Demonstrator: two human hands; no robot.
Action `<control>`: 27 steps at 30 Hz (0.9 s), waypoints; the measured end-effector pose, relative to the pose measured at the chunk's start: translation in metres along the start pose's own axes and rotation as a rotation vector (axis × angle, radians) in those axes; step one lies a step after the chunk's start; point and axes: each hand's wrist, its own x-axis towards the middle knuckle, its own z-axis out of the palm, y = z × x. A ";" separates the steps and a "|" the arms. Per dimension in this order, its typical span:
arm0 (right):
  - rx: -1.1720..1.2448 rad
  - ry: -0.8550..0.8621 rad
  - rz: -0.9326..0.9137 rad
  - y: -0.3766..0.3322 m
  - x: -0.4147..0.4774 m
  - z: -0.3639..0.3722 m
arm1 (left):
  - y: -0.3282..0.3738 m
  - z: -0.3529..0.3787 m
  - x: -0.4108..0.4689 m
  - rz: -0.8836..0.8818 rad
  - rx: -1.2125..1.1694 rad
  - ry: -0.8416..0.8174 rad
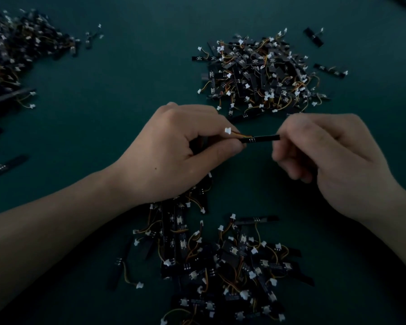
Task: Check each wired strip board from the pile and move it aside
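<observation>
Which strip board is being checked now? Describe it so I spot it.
Look mid-frame, above the near pile, between the left hand and right hand. One black strip board bridges them, pinched at both ends. No other board spans two hands.

We looked down on a table (131,71), its top a smooth, dark teal surface (cloth or mat, we could not tell) that filled the view from edge to edge. The light was dim and soft, somewhat brighter toward the far middle, and it sank to near-black at the lower corners.
</observation>
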 end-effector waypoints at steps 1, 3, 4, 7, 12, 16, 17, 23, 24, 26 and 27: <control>-0.021 -0.006 0.013 0.000 0.000 0.000 | 0.000 0.000 0.000 0.012 0.015 0.003; -0.074 -0.033 0.026 -0.001 0.000 0.001 | 0.002 0.000 0.000 0.047 0.066 0.006; -0.087 -0.040 0.027 -0.001 0.000 0.002 | 0.003 0.000 0.000 0.061 0.085 0.007; -0.108 -0.018 0.009 -0.001 0.000 0.002 | 0.006 -0.001 0.000 0.042 0.028 -0.020; -0.208 -0.033 -0.041 -0.005 -0.003 0.006 | 0.008 -0.003 -0.001 -0.094 -0.056 -0.036; -0.286 -0.012 -0.079 -0.006 -0.004 0.007 | 0.010 -0.003 -0.002 -0.169 -0.097 -0.012; -0.317 0.011 -0.086 -0.006 -0.003 0.008 | 0.011 -0.004 -0.002 -0.158 -0.103 -0.020; -0.348 0.032 -0.104 -0.006 -0.003 0.007 | 0.010 -0.003 -0.002 -0.131 -0.119 -0.048; -0.358 0.039 -0.111 -0.006 -0.003 0.007 | 0.010 -0.003 -0.002 -0.128 -0.124 -0.050; -0.363 0.046 -0.118 -0.006 -0.003 0.008 | 0.010 -0.003 -0.002 -0.114 -0.129 -0.052; -0.363 0.037 -0.120 -0.006 -0.003 0.008 | 0.010 -0.003 -0.002 -0.109 -0.129 -0.054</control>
